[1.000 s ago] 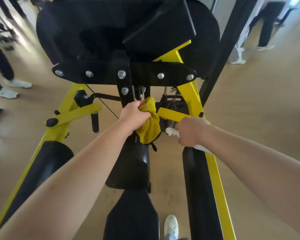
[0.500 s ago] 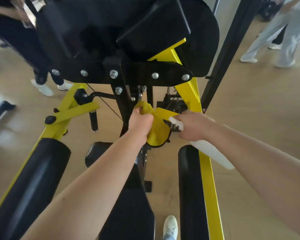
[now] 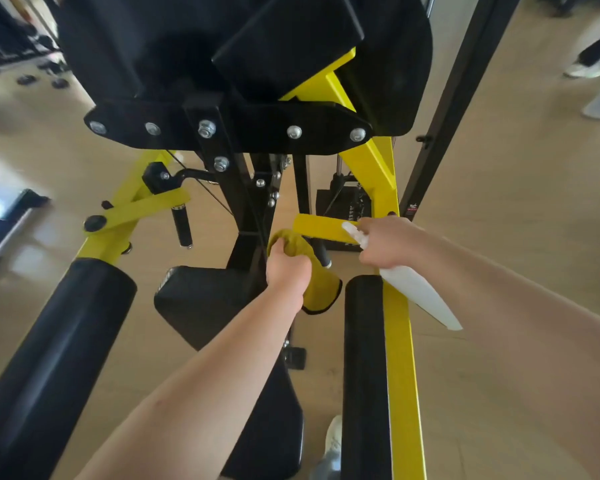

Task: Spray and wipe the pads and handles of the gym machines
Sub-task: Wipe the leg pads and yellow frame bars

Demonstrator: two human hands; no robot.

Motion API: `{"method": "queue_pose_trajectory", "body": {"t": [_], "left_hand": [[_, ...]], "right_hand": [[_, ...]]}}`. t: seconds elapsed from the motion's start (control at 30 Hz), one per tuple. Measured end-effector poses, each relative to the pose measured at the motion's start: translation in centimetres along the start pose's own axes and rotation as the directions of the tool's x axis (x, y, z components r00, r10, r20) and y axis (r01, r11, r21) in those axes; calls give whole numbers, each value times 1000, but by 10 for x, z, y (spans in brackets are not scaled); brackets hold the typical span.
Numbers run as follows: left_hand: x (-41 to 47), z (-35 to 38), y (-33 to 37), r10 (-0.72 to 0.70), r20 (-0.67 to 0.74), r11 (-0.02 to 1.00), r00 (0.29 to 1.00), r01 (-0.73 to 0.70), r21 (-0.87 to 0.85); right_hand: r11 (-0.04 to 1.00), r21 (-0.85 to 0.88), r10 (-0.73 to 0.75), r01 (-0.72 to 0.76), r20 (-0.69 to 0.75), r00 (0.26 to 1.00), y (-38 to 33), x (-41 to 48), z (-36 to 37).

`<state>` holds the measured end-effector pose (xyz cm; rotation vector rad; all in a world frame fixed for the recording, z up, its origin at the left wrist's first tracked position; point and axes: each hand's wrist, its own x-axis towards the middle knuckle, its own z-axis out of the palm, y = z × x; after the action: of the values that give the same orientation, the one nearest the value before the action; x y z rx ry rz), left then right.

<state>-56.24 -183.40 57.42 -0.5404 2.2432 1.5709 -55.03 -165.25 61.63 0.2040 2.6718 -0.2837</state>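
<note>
Left grip (image 3: 287, 273) curled tight round yellow cloth (image 3: 323, 292), which is bunched at the short black handle (image 3: 322, 255) under the yellow lever (image 3: 317, 225). Right grip (image 3: 388, 244) closed round white spray bottle (image 3: 418, 297), nozzle lying over the lever, body angled down-right. Long black pad (image 3: 364, 375) just below both grips.

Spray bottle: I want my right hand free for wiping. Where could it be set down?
Spray bottle: bare floor right of the yellow frame bar, or the seat pad. Crowded at the right handle, between left hand, yellow cloth and right hand.
</note>
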Motion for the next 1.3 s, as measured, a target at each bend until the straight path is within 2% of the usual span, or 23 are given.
{"method": "queue_pose_trajectory", "body": {"t": [0.17,0.33,0.43,0.53,0.7,0.87,0.97,1.03,1.1,1.17,1.23,1.3], "left_hand": [[5,0,-8,-42,-14,999,999,42,-7],[1,12,-25,-59,131,982,990,81,-173],[9,22,-39,42,155,963,987,1,-268],[28,36,-54,101,115,941,988,-57,-333],[56,58,-56,96,-25,959,995,-99,-265],[77,80,-85,60,23,995,998,-58,-82],[87,80,-87,122,-77,990,990,-116,82],[93,77,-86,218,-175,976,960,-213,52],[100,76,-83,219,-191,963,957,-243,-116],[105,84,-83,185,-127,955,974,-209,-209],[109,96,-95,169,-112,961,979,-189,-203],[111,106,-110,84,-53,975,995,-93,-200]], "right_hand": [[990,-107,-83,86,40,996,-4,-9,2],[978,-156,-127,135,64,990,-3,-7,8],[982,-131,-129,137,69,989,-2,-11,6],[983,-117,-135,140,56,989,-4,-10,5],[986,-100,-129,133,51,990,0,-5,10],[986,-102,-126,131,56,990,0,-1,12],[983,-137,-116,124,67,991,-2,1,12],[978,-160,-125,135,73,990,-4,1,11],[976,-161,-139,149,70,988,-2,3,11],[979,-143,-138,148,75,988,1,5,13],[981,-125,-136,145,80,988,3,8,16],[983,-126,-128,137,78,989,4,10,18]]}}
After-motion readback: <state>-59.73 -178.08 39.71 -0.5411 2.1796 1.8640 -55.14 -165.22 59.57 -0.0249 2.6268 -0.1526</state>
